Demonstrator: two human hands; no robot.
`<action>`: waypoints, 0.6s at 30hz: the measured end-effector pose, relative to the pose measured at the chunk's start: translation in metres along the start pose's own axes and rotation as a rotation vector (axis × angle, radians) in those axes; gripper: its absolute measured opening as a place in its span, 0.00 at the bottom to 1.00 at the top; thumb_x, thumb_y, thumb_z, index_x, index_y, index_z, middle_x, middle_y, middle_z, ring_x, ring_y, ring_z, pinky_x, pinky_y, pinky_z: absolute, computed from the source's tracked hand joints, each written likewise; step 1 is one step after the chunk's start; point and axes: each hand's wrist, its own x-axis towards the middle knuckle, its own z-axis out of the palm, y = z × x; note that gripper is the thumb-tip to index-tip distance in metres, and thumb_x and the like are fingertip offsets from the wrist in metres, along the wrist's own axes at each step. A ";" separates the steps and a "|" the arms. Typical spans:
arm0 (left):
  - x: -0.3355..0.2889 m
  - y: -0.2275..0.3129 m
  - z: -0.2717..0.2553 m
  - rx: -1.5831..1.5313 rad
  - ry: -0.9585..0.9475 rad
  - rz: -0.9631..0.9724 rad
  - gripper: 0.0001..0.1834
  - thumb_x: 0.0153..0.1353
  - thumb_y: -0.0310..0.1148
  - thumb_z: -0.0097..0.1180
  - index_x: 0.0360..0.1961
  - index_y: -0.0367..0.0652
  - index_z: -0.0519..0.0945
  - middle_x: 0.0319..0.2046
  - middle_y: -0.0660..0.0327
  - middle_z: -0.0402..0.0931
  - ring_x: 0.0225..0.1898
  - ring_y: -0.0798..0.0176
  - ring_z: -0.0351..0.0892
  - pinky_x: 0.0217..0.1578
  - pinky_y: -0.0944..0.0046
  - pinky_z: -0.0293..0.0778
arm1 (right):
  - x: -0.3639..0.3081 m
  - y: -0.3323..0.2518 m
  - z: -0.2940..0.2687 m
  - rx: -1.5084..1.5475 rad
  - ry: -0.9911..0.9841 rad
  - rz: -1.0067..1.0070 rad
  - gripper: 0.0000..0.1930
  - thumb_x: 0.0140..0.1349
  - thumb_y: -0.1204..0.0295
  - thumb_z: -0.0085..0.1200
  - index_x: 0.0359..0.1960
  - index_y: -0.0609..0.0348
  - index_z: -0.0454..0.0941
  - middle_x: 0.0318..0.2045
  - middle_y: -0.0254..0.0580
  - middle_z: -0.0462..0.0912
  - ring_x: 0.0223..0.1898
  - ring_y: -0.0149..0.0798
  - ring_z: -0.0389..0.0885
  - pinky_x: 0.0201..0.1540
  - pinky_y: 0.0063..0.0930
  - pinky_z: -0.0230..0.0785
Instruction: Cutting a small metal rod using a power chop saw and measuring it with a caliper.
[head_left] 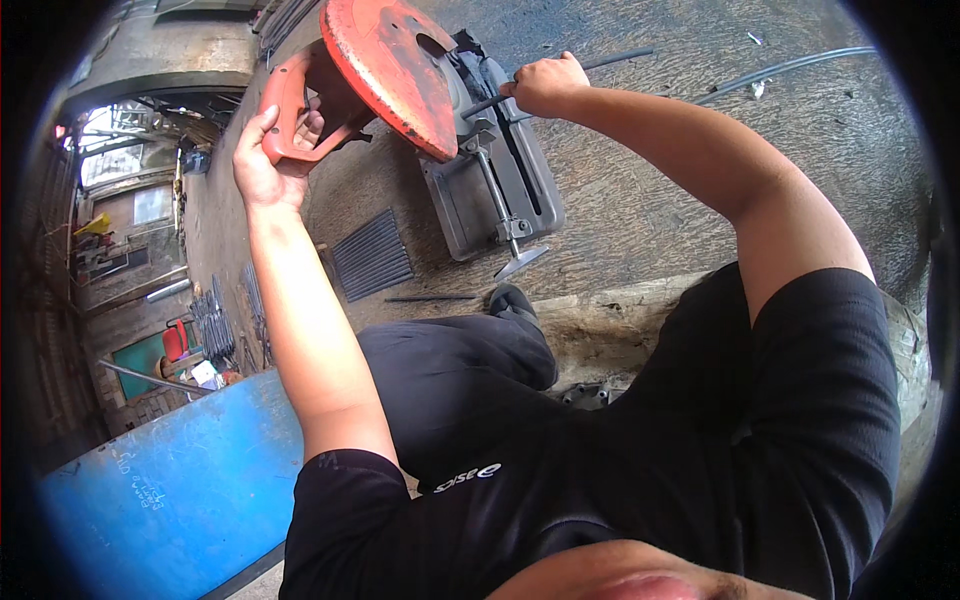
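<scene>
A chop saw with a worn red blade guard (385, 75) stands on the floor in front of me. My left hand (275, 160) is wrapped round the saw's red D-shaped handle (288, 105). My right hand (548, 85) grips a dark metal rod (620, 57), which runs across the saw's grey base (548, 195) to the vise near the guard. The vise screw (493, 190) ends in a T-shaped crank (521, 262) on the near side. The guard hides most of the blade and the spot where the rod meets it.
Cut rods (372, 255) lie side by side left of the saw, with one loose rod (430, 297) near my foot. Long rods or tubing (790, 68) stretch over the floor at far right. A blue panel (190, 480) is at lower left. A red chair (176, 340) stands further back.
</scene>
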 end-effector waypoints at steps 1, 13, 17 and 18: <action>0.000 0.000 0.001 0.003 -0.004 0.003 0.27 0.57 0.35 0.51 0.53 0.25 0.66 0.43 0.44 0.73 0.43 0.49 0.76 0.50 0.53 0.73 | 0.001 0.000 -0.001 0.001 0.000 0.000 0.26 0.66 0.49 0.37 0.46 0.56 0.80 0.46 0.45 0.81 0.52 0.43 0.77 0.65 0.44 0.49; 0.001 0.000 0.005 0.001 0.036 0.030 0.28 0.57 0.36 0.50 0.54 0.24 0.65 0.43 0.41 0.73 0.44 0.47 0.77 0.51 0.51 0.74 | 0.000 0.000 0.001 -0.040 0.021 -0.031 0.26 0.66 0.49 0.36 0.45 0.54 0.80 0.45 0.46 0.81 0.52 0.43 0.77 0.65 0.46 0.49; 0.000 0.000 0.005 0.020 0.031 0.042 0.29 0.57 0.36 0.50 0.54 0.24 0.64 0.43 0.41 0.73 0.44 0.47 0.77 0.51 0.51 0.74 | -0.002 0.000 0.002 -0.031 0.005 -0.022 0.26 0.66 0.48 0.36 0.44 0.54 0.81 0.43 0.45 0.82 0.51 0.42 0.78 0.65 0.45 0.49; 0.000 0.000 0.005 0.015 0.036 0.037 0.29 0.57 0.36 0.50 0.54 0.24 0.64 0.43 0.41 0.73 0.44 0.47 0.77 0.51 0.51 0.74 | -0.002 0.001 0.003 -0.013 0.021 -0.020 0.26 0.66 0.48 0.36 0.44 0.54 0.81 0.42 0.45 0.82 0.51 0.42 0.78 0.65 0.45 0.49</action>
